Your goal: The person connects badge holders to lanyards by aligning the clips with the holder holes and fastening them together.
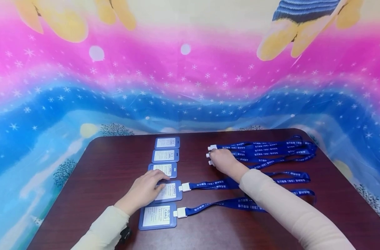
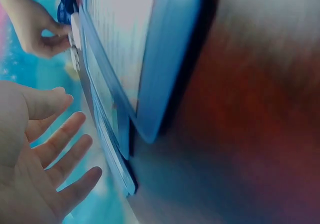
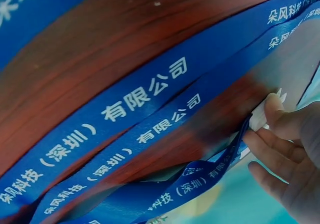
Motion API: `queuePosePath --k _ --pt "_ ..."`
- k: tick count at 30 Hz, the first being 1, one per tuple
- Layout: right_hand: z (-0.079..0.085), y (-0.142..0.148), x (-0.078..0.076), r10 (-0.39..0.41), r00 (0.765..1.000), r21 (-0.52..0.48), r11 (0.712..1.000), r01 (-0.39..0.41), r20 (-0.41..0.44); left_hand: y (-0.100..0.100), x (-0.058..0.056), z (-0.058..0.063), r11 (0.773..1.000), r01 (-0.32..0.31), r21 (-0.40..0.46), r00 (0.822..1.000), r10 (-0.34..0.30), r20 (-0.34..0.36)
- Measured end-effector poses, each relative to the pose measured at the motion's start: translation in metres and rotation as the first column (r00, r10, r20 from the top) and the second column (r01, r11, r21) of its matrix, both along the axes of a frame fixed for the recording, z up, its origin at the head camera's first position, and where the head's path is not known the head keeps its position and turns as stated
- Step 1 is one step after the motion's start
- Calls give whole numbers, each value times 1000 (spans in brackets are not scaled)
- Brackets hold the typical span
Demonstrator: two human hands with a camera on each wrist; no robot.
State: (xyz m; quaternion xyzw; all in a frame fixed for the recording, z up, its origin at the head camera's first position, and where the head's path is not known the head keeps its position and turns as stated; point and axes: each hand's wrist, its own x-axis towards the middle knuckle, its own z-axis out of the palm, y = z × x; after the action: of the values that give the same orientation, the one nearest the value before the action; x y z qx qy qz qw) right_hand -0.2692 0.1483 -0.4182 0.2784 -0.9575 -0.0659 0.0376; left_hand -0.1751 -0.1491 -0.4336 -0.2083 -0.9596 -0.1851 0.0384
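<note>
My right hand (image 1: 224, 161) pinches the white clip (image 3: 259, 118) of a blue lanyard (image 3: 210, 179) between thumb and fingers. Printed blue lanyard straps run past it in the right wrist view. My left hand (image 1: 144, 187), fingers loosely spread, hovers above the column of blue ID card holders and overlaps the third holder (image 1: 162, 169) and the fourth holder (image 1: 169, 193) in the head view. From the left wrist, its fingers show apart from the holders with nothing held. White clips join the fourth holder and the nearest holder (image 1: 157, 216) to lanyards.
Two more card holders, a far one (image 1: 167, 142) and a second one (image 1: 165, 155), lie at the back of the dark red table (image 1: 115, 166). A group of lanyards (image 1: 271, 151) lies at the back right. Behind the table hangs a printed cloth (image 1: 177, 86).
</note>
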Motion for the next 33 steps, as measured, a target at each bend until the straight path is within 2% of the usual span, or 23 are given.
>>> queuePosePath --k 8,13,18,28,33 --pt "-3 -2 -1 21 999 37 999 -20 -30 -6 -31 -2 1000 -8 -9 1000 8 25" --pt "-5 -2 -1 34 998 39 999 -32 -43 -4 -43 -5 999 -17 -48 997 21 79" --pt "-5 -1 1 39 998 44 998 -37 -59 -1 -48 -8 996 -11 -84 995 19 100" --pt "-5 -2 1 34 997 85 996 -28 -72 5 -51 -8 994 -14 -106 995 24 97" --pt "-2 -1 -1 2 1000 50 999 -2 -1 11 -51 -8 992 -47 -118 994 58 90"
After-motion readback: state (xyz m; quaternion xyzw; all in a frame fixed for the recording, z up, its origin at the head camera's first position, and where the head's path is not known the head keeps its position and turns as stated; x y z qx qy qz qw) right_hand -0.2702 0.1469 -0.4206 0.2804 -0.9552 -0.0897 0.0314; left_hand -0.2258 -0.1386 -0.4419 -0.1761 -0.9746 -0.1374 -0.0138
